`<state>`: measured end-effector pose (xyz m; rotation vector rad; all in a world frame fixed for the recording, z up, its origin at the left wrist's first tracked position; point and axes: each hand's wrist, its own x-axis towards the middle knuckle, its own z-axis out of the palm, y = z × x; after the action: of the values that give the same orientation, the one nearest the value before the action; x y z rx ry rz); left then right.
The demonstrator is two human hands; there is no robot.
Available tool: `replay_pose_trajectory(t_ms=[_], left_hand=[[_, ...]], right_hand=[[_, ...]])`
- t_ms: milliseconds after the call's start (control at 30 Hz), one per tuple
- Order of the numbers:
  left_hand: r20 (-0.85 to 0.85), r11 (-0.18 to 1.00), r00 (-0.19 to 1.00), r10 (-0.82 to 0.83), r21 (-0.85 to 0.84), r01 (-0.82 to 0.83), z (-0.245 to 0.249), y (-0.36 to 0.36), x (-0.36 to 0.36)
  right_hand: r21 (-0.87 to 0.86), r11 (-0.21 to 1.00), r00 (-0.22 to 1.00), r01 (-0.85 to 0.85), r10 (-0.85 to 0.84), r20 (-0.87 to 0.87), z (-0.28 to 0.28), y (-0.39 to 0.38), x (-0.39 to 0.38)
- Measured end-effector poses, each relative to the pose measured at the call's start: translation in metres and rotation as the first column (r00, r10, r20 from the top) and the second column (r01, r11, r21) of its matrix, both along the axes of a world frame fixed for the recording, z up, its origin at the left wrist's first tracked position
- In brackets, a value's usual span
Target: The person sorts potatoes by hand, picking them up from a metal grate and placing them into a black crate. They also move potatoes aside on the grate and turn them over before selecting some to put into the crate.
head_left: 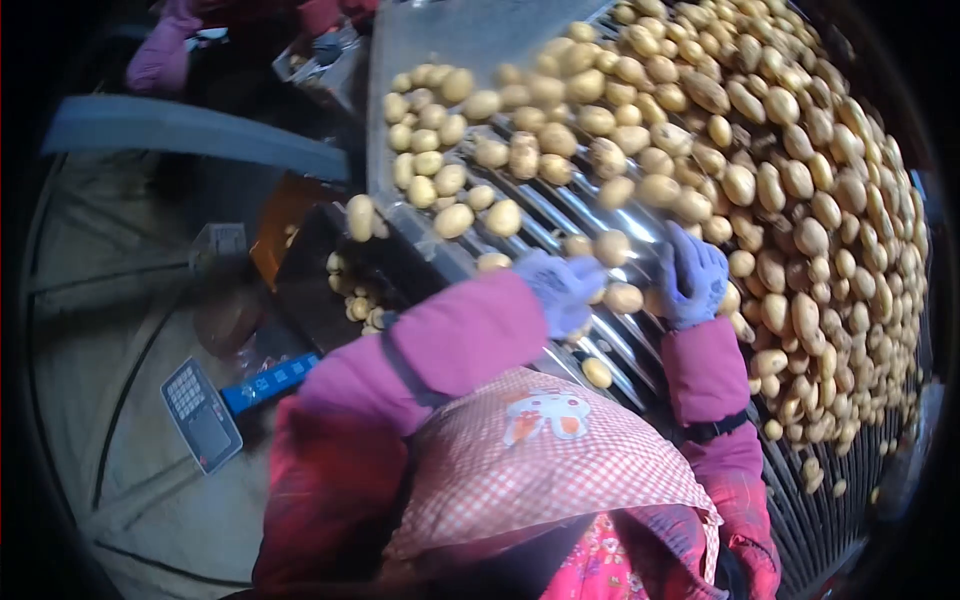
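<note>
Several pale yellow potatoes (760,170) lie heaped on a metal roller table (560,215). Both my hands wear blue-purple gloves below pink sleeves. My left hand (560,283) is at the table's near edge, fingers curled around a potato (597,295) that peeks out beneath them. A little to the right, my right hand (692,275) rests on the rollers with its fingers spread, touching loose potatoes. One potato (623,297) lies between the two hands. A red-checked apron (520,460) covers my front.
At the table's left edge, potatoes (358,217) drop into a dark bin (320,290) beside an orange crate (283,215). A weighing scale keypad (200,415) lies on the floor at lower left. Another person's pink sleeve (160,60) shows at top left.
</note>
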<state>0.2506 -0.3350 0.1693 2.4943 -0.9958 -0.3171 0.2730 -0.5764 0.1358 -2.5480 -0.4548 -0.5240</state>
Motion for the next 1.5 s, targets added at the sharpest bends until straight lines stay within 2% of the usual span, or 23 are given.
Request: replay_pose_trajectory(t_ms=[33,133,267,333,367,433,467,500,533,567,600,667,700,767,800,867,933,1000,1133,1167,1200,1300,1500], left_hand=[[-0.105,0.968,0.994,0.037,0.249,-0.009,0.011,-0.018,-0.002],[-0.132,0.900,0.981,0.140,0.430,-0.071,0.021,-0.043,0.003],[-0.197,0.903,0.965,0.175,0.422,-0.078,0.018,-0.030,0.004],[-0.338,0.952,0.905,0.259,0.248,-0.180,0.014,-0.013,0.006],[-0.344,0.932,0.872,0.348,0.025,-0.362,0.007,0.000,0.001],[-0.591,0.773,0.679,0.436,-0.140,-0.618,0.010,0.027,0.005],[-0.517,0.630,0.695,0.499,-0.334,-0.701,0.011,0.048,-0.006],[-0.416,0.589,0.602,0.682,-0.175,-0.789,0.049,0.062,-0.008],[-0.287,0.530,0.638,0.714,-0.372,-0.762,0.011,0.106,-0.023],[-0.407,0.472,0.516,0.754,-0.211,-0.856,0.025,0.140,-0.033],[-0.539,0.248,0.306,0.784,-0.180,-0.952,0.040,0.155,-0.047],[0.090,0.484,0.503,0.860,0.175,-0.858,0.039,0.203,-0.072],[0.091,0.487,0.505,0.858,0.165,-0.857,0.032,0.212,-0.075],[0.519,0.497,0.468,0.716,0.093,-0.863,0.018,0.223,-0.077],[0.515,0.493,0.467,0.719,0.095,-0.865,0.026,0.210,-0.064],[0.012,0.507,0.509,0.861,-0.108,-0.855,0.054,0.154,-0.011],[-0.246,0.610,0.686,0.685,-0.322,-0.724,0.053,0.104,0.031],[0.172,0.902,0.886,0.430,-0.115,-0.415,0.043,0.069,0.082],[0.315,0.885,0.838,0.445,-0.014,-0.465,0.013,0.003,0.163],[0.198,0.861,0.846,0.495,0.018,-0.508,0.001,-0.007,0.187],[0.113,0.857,0.851,0.512,-0.127,-0.499,-0.002,-0.009,0.210],[0.068,0.881,0.881,0.468,0.039,-0.471,-0.003,-0.017,0.259],[0.231,0.893,0.888,0.397,0.129,-0.432,-0.010,-0.021,0.256]], right_hand=[[0.006,1.000,1.000,-0.008,0.008,-0.010,-0.002,0.000,0.000],[0.015,1.000,1.000,-0.021,0.021,-0.017,-0.006,-0.002,0.002],[0.020,0.999,0.999,-0.035,0.035,-0.015,-0.006,-0.003,0.001],[0.020,0.999,0.999,-0.031,0.032,-0.029,-0.006,-0.004,0.002],[0.015,0.999,0.999,-0.036,0.037,-0.013,-0.007,-0.004,0.001],[0.008,0.999,0.999,-0.040,0.040,-0.005,-0.007,-0.006,0.001],[0.007,0.999,0.999,-0.040,0.040,-0.006,-0.006,-0.007,0.000],[0.017,0.999,0.999,-0.049,0.049,-0.011,-0.006,-0.007,-0.001],[0.027,0.998,0.998,-0.055,0.055,-0.014,-0.005,-0.006,0.000],[0.018,0.998,0.998,-0.062,0.062,-0.004,-0.004,-0.006,0.000],[0.026,0.998,0.998,-0.061,0.061,-0.018,0.000,-0.005,-0.001],[0.038,0.997,0.998,-0.064,0.065,-0.022,0.003,-0.004,0.000],[0.031,0.998,0.997,-0.061,0.062,-0.043,0.003,-0.005,-0.001],[0.024,0.998,0.997,-0.058,0.059,-0.053,0.005,-0.004,0.000],[0.034,0.997,0.996,-0.066,0.068,-0.062,0.006,-0.004,0.000],[0.029,0.997,0.996,-0.069,0.071,-0.055,0.006,-0.003,-0.001],[0.024,0.997,0.997,-0.071,0.072,-0.030,0.010,-0.002,0.000],[0.017,0.996,0.994,-0.088,0.089,-0.060,0.011,-0.004,0.002],[0.034,0.995,0.995,-0.095,0.095,-0.004,0.013,-0.002,0.005],[0.050,0.994,0.995,-0.095,0.095,-0.006,0.012,-0.003,0.005],[0.038,0.996,0.997,-0.076,0.078,-0.027,0.012,-0.002,0.005],[0.076,0.994,0.997,-0.076,0.078,-0.027,0.012,-0.003,0.007],[0.110,0.991,0.995,-0.081,0.087,-0.050,0.017,-0.002,0.009]])
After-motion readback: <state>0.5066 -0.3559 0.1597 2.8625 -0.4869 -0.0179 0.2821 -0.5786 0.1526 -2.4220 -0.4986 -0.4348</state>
